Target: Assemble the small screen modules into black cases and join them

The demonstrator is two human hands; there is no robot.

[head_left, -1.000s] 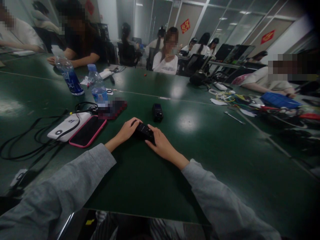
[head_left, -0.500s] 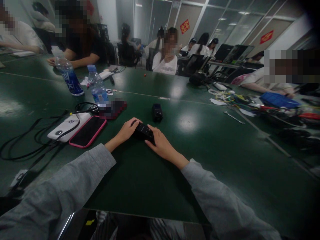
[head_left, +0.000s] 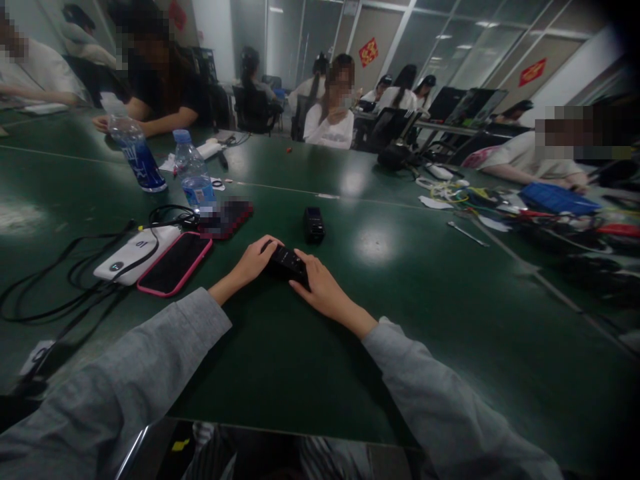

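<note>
A small black device lies on the green table in front of me. My left hand grips its left end with curled fingers. My right hand covers its right end, fingers closed on it. A second small black device stands a little farther back, apart from both hands. Both of my arms are in grey sleeves.
To the left lie a pink-cased phone, a white power bank with black cables and two water bottles. Cables, tools and a blue tray clutter the right. Other people sit around the table's far sides.
</note>
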